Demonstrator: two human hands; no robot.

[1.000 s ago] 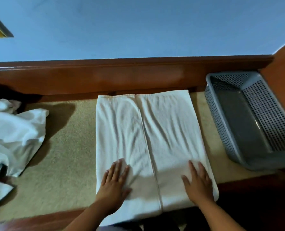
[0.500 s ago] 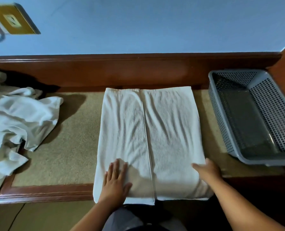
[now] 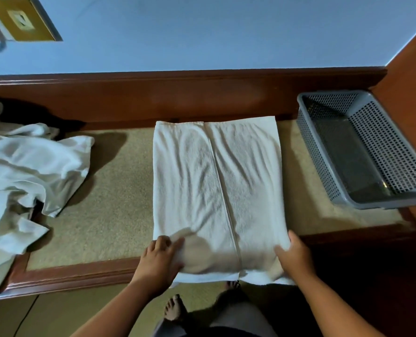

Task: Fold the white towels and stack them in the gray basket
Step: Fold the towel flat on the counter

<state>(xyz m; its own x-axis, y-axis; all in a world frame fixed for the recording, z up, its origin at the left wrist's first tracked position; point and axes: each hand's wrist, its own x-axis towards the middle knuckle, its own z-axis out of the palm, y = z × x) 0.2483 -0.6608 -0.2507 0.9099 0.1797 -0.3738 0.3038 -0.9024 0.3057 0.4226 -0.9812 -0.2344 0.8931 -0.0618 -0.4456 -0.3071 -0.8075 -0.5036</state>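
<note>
Both hands have slid outward since half a second ago: the left hand (image 3: 162, 260), flat on the cloth before, now sits at the towel's 7 o'clock corner with its fingers curled over the edge and pinching it, and the right hand (image 3: 295, 257) has come down to the 5 o'clock corner, thumb on top, gripping there. The right fingers go under the cloth and are hidden, and the left fingertips are blurred. The folded towel (image 3: 216, 190) itself has not shifted. It lies flat in the middle of the beige tabletop (image 3: 117, 190), its two halves meeting in a seam that runs from 12 to 6 o'clock, and its near end hangs just over the wooden rim (image 3: 80, 273). At 2 o'clock the gray basket (image 3: 316, 154) stands close to the towel but apart from it, with a strip of bare tabletop between; its far right side is cut off by the frame edge, and nothing shows on its floor. At 9 o'clock the loose towels (image 3: 32, 166) lie crumpled, cut off at the left edge and spilling over the rim, so their number cannot be told. Open tabletop lies between that heap and the folded towel. A wall plate (image 3: 22, 19) at 11 o'clock is partly cropped, and a bare foot (image 3: 175, 310) shows dimly at 6 o'clock.
</note>
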